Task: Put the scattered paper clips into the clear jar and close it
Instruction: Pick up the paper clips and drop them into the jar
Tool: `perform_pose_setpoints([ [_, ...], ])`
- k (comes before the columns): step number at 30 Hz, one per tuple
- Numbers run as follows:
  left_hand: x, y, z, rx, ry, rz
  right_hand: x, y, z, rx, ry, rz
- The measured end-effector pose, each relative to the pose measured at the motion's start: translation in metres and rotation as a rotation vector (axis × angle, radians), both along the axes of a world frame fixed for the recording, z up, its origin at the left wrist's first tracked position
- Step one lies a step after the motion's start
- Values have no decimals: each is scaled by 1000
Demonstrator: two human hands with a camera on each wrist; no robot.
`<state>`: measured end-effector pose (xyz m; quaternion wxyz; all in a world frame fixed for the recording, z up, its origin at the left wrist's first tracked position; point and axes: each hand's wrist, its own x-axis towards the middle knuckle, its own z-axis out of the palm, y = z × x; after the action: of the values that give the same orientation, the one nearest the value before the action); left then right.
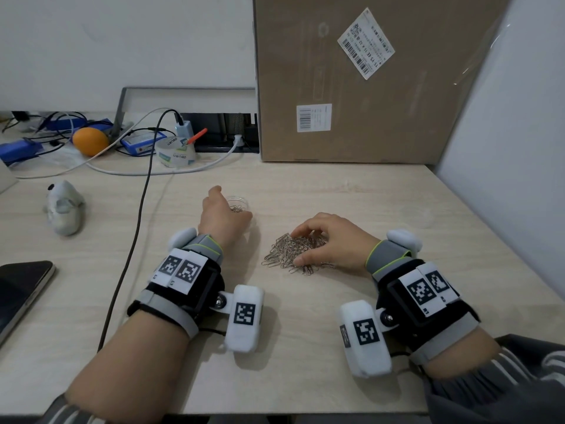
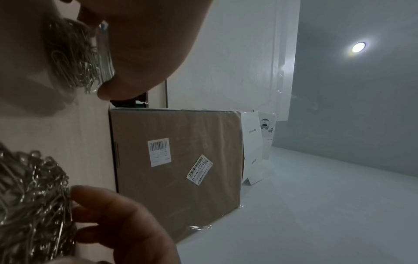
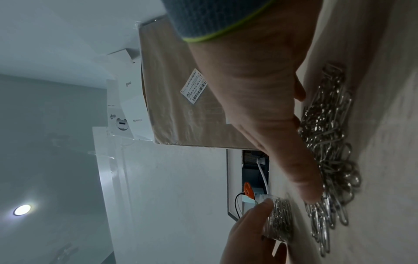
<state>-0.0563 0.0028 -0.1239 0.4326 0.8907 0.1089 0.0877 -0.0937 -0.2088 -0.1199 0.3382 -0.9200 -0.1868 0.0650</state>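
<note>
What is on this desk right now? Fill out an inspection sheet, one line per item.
Surface: pale wood desk.
Job's things: clear jar, open, some clips inside; paper clips heaped right of it.
Clutter: orange, tape roll, grey soft toy, phone.
Grippers: left hand grips the jar; right hand rests curled on the heap.
Cables: black cable, white cable.
Surroundings: cardboard box, white wall.

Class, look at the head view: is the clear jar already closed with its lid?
No. The clear jar, gripped by the left hand, stands open with paper clips visible through its uncovered mouth.
</note>
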Motion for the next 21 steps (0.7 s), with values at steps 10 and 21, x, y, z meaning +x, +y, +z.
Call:
perform_pose_setpoints([
  [10,-1,-7,-3,-94,-75,-91,2,2,0,11,-101,-5],
  [21,-13,-23,1,-144,-86,-227,6,0,3,136,-161,-125],
])
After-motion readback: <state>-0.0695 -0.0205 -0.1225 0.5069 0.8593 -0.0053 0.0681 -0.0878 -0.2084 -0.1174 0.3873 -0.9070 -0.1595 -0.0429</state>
